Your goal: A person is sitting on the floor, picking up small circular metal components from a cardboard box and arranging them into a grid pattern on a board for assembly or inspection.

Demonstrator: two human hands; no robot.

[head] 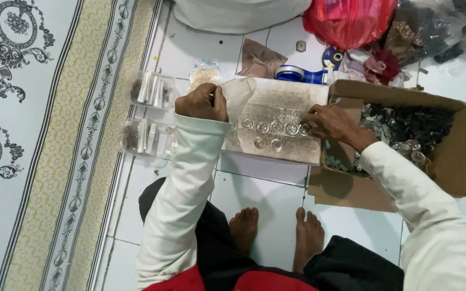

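Note:
My left hand [201, 102] pinches the edge of a clear plastic bag [239, 96] that lies over the left end of a worn flat board [281, 102]. My right hand [333, 123] rests on the board's right side, fingertips touching a row of small round clear pieces [269, 127]. Several such pieces lie in two short rows on the board. Whether the fingers grip one I cannot tell.
An open cardboard box [449, 161] of small dark and silvery parts sits at the right. Two packets of filled clear bags [146, 113] lie left of the board. A blue tape dispenser [300, 74], a red plastic bag [349, 21] and a patterned mat [39, 134] surround me. My bare feet [276, 231] are below.

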